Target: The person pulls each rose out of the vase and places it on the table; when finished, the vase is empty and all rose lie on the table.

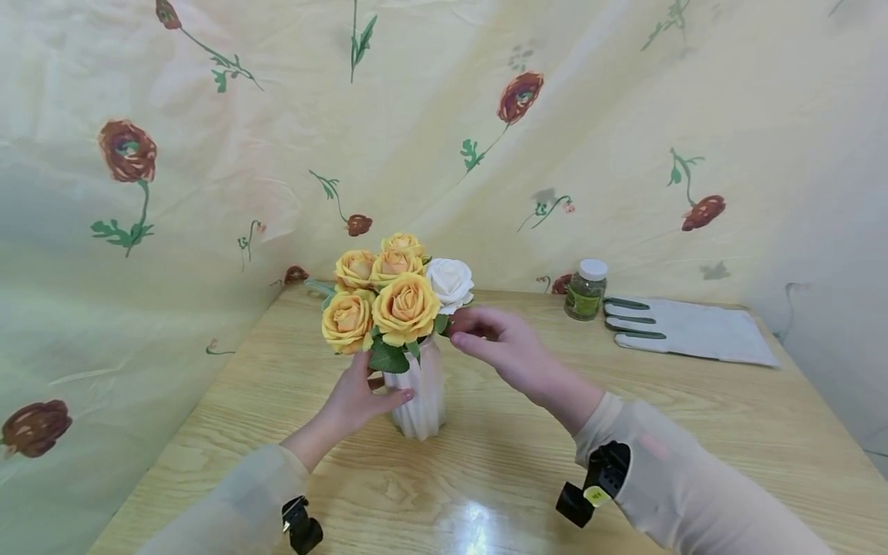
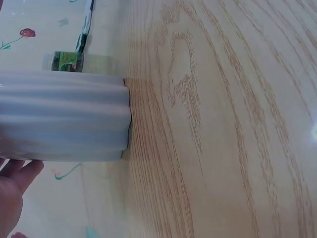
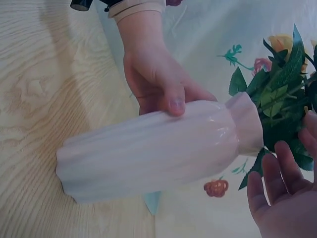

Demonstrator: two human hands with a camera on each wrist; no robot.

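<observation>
Left hand is wrapped round the white vase near frame centre, while the right hand, fingers loosely parted, no grip evident, is held beside roses already inserted, only adjustment apparently being left.

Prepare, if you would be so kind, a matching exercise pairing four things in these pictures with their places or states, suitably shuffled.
Things:
1. White rose
2. Jar
3. Vase
4. Left hand

Places or states:
A. Next to the pale glove
B. Gripping, with its thumb on a ribbed side
C. Clustered with the yellow roses
D. Pale and ribbed, standing on the table

Pairs: 1-C, 2-A, 3-D, 4-B
</observation>
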